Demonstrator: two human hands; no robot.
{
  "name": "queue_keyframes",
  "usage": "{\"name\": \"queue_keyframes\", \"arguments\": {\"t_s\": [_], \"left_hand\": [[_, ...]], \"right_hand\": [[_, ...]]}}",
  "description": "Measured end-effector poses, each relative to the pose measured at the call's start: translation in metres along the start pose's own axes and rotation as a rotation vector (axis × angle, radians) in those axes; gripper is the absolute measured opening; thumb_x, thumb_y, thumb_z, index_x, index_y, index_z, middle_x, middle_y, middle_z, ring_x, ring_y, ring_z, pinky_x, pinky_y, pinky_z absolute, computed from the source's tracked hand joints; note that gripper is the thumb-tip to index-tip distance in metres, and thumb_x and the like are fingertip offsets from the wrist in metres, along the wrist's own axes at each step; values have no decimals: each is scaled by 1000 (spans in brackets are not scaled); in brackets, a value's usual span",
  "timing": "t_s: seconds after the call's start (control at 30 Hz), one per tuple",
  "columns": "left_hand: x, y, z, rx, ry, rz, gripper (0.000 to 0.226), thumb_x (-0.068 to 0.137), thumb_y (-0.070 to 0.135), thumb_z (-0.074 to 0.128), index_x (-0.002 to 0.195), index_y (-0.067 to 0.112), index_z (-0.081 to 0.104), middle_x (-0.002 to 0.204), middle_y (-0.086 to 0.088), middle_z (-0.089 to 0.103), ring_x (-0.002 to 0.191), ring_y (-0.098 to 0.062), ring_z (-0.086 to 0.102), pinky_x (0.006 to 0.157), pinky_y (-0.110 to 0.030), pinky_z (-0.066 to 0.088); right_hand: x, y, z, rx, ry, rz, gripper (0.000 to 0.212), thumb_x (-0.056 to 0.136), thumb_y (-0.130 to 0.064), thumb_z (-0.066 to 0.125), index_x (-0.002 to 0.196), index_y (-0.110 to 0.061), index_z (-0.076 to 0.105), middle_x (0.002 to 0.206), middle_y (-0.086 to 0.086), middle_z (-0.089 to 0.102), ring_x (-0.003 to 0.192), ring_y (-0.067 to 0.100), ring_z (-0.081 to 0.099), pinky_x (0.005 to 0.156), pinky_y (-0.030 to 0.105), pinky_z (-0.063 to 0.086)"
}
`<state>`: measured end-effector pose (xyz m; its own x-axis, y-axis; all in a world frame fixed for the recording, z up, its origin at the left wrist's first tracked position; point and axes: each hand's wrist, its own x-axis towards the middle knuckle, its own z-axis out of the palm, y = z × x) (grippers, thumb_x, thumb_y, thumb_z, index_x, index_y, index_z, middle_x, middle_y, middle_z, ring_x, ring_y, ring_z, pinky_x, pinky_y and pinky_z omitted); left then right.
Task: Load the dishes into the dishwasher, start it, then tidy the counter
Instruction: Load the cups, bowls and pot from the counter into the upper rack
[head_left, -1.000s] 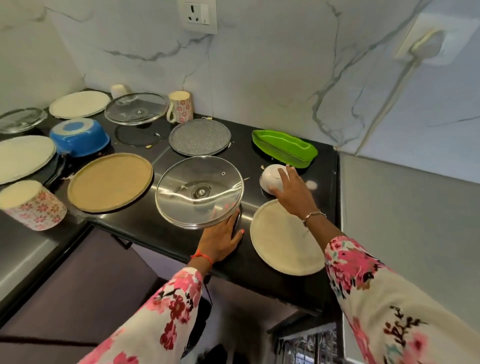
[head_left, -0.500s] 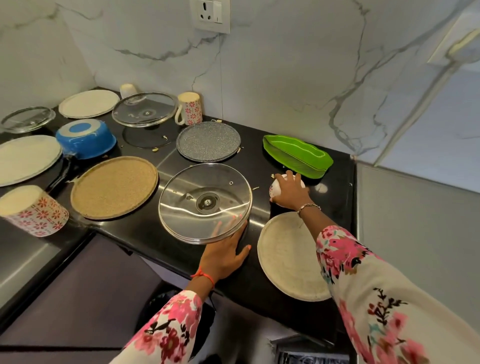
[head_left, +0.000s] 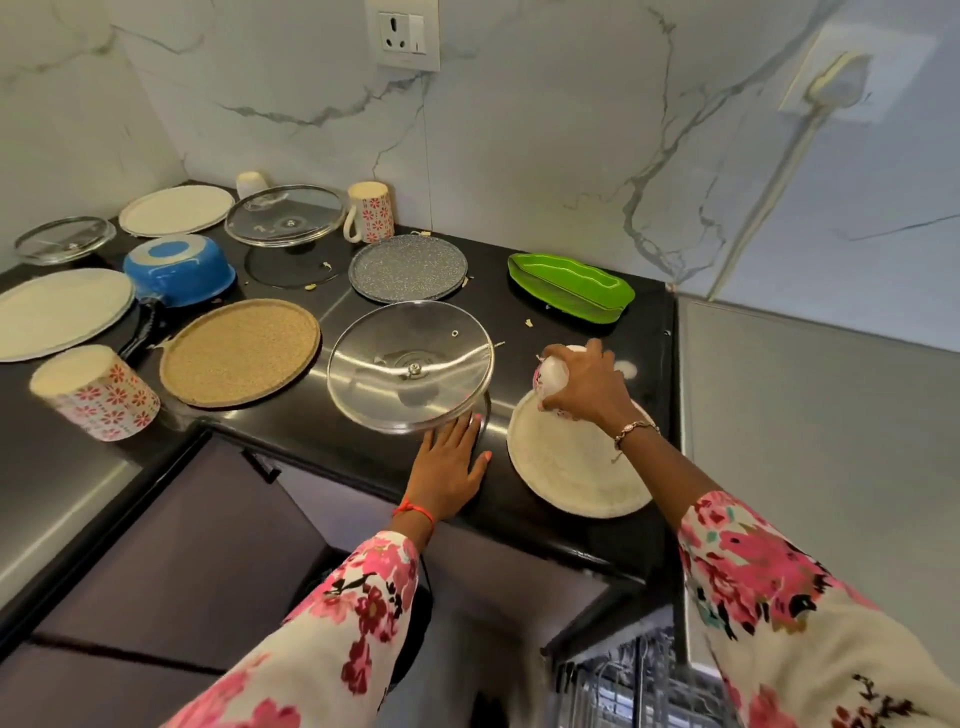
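At the bottom of the view, below the black counter, the wire rack of the open dishwasher shows. On the counter's front edge the left hand lies flat with fingers spread, holding nothing, its fingertips under the raised near rim of the large glass lid, which tilts up toward the person. Just right of that lid a cream plate lies flat near the counter's front right corner. Above the plate's far edge the right hand grips a small white cup, tipped on its side and clear of the counter.

Left of the glass lid lies a round tan plate, and further left a floral mug on its side. Behind the lid sits a speckled grey plate; to the right of it, toward the wall, a green leaf-shaped tray. Left of the grey plate an upturned blue pan rests, with a large cream plate beside it. Farthest from the glass lid, along the marble wall, stand a second glass lid, a floral mug upside down, another cream plate and a third glass lid.
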<state>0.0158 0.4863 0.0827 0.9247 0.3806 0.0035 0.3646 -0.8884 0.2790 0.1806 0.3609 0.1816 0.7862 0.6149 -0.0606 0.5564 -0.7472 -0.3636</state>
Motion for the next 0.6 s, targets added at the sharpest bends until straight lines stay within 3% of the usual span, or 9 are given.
{"name": "queue_keyframes", "arguments": {"t_s": [0.1, 0.2, 0.3, 0.4, 0.5, 0.6], "left_hand": [[-52, 7, 9, 6, -10, -3, 90, 72, 60, -5, 150, 16, 9, 158, -3, -1, 146, -17, -6, 116, -38, -8], [-116, 5, 17, -19, -48, 32, 80, 86, 58, 21, 150, 14, 3, 157, -3, -9, 145, -18, -12, 118, -41, -9], [-197, -1, 33, -16, -80, 18, 94, 71, 65, 4, 149, 14, -4, 157, -4, -13, 141, -16, -20, 113, -34, -17], [-292, -4, 51, -11, -119, 0, 100, 63, 66, -4, 149, 14, -4, 157, -6, -13, 134, -13, -27, 110, -32, -19], [-380, -1, 70, 9, -176, -15, 101, 64, 65, -4, 149, 11, -1, 156, -7, -12, 134, -15, -26, 109, -32, -22], [-456, 6, 85, 18, -184, 8, 94, 73, 63, 11, 146, 4, 21, 155, -14, 11, 141, -26, -4, 113, -36, -12]], "right_hand": [[-61, -12, 0, 0, -8, 0, 80, 63, -38, 81, 134, -34, 42, 132, 13, 32, 125, 35, 31, 100, 49, 39], [-131, -27, 12, -30, 7, 6, 88, 63, -41, 80, 138, -30, 35, 131, 14, 30, 123, 35, 31, 96, 47, 38], [-211, -38, 38, -6, 2, 16, 90, 61, -43, 81, 137, -24, 35, 128, 16, 30, 120, 36, 34, 96, 43, 40], [-300, -43, 79, -13, -114, 94, 96, 62, -44, 81, 141, -27, 29, 133, 21, 27, 123, 40, 32, 103, 41, 35], [-390, -42, 121, 11, -267, 151, 97, 64, -39, 80, 144, -30, 26, 136, 21, 29, 127, 41, 31, 105, 42, 33], [-480, -35, 156, -17, -383, 183, 95, 64, -37, 81, 143, -31, 28, 138, 19, 30, 128, 40, 31, 103, 43, 37]]}}
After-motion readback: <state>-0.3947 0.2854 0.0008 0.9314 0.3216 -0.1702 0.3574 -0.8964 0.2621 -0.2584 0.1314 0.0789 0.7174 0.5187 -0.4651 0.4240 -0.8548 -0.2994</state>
